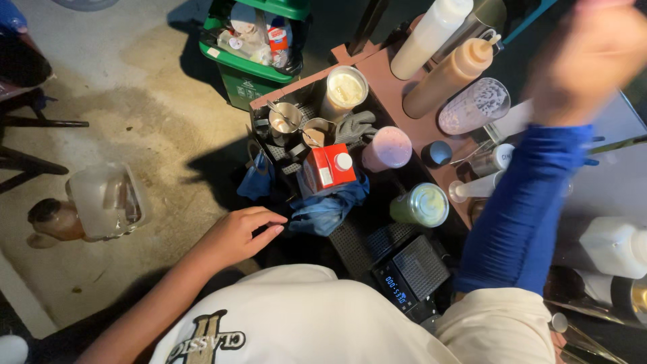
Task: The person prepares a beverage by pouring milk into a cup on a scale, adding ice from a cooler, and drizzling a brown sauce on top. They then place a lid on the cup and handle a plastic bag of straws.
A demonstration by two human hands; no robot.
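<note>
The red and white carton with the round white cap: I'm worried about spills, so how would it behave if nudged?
The red and white carton stands tilted among cups, so it may tip easily. Its white cap looks closed, so leaks seem unlikely. The cardboard walls would probably dent under a squeeze.

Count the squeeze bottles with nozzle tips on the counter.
3: a white plastic squeeze bottle top centre, a tan one beside it, a clear one lying lower. Others may be hidden behind the blue-sleeved arm.

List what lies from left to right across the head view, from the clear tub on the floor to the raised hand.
Clear plastic tub → left hand → red carton → pink-lidded cup → green-lidded cup → blue sleeve → right hand, blurred.
</note>
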